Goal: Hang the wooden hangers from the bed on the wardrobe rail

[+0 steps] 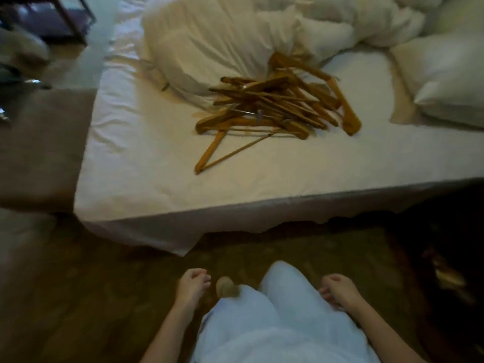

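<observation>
My left hand (192, 285) and right hand (337, 290) hang low beside my legs, fingers loosely curled and holding nothing. The wooden hangers (275, 108) lie in a tangled pile mid-bed (146, 163), touching the crumpled duvet (214, 43) toward the far edge, with a pillow (442, 77) near the right edge.

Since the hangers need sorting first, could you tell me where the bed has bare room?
Bare sheet lies between the hanger pile and the bed's near edge, and left of the pile. The far side is crowded: duvet behind the pile, pillows to its right.
</observation>
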